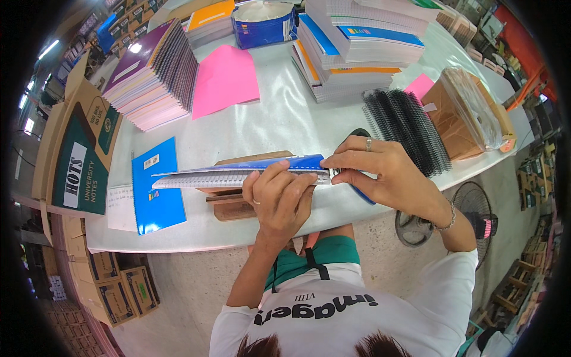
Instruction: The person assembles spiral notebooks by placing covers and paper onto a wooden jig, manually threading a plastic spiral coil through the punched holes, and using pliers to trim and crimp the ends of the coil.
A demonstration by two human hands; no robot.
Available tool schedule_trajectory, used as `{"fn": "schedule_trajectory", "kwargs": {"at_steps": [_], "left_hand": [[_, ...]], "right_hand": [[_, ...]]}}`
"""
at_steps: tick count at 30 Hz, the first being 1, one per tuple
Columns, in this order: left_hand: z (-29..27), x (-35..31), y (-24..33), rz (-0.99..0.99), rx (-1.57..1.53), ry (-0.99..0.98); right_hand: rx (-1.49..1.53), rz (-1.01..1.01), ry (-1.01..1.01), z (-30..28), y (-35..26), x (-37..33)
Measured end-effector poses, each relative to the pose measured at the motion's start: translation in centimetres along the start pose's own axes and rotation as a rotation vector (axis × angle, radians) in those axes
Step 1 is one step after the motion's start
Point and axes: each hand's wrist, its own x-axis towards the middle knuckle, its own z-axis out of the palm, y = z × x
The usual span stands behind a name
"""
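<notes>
Head view: notebook (pixel 229 178) held over the wooden stand (pixel 235 212) on the tabletop (pixel 256 128).
Left hand (pixel 279 199) has its grip clamped on the notebook; right hand (pixel 380 169) is at its right end, clamping indeterminable. Pages could skew if the left grip slackens.

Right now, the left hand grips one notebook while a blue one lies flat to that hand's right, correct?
Wrong side: in the head view, the left hand grips one notebook, but the flat blue notebook lies to that hand's left.
</notes>
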Motion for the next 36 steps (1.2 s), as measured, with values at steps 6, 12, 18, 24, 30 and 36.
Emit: {"fn": "schedule_trajectory", "kwargs": {"at_steps": [6, 12, 18, 24, 30, 36], "left_hand": [[0.1, -0.2, -0.3, 0.017, -0.050, 0.019], [0.0, -0.8, -0.5, 0.026, -0.035, 0.026], [0.1, -1.2, -0.5, 0.055, -0.045, 0.072], [0.2, -1.4, -0.7, 0.053, -0.079, 0.104], [-0.1, 0.7, -0.5, -0.013, -0.119, 0.037], [0.6, 5.1, -1.0, -0.035, 0.016, -0.285]], "right_hand": [[0.065, -0.037, 0.035, 0.7, -0.1, -0.3], [0.024, -0.044, -0.009, 0.5, 0.0, -0.4], [0.053, -0.042, -0.027, 0.3, -0.1, -0.4], [0.039, -0.046, 0.015, 0.8, -0.2, -0.8], [0.072, -0.028, 0.047, 0.3, -0.1, -0.3], [0.031, 0.002, 0.125, -0.4, 1.3, 2.4]]}}
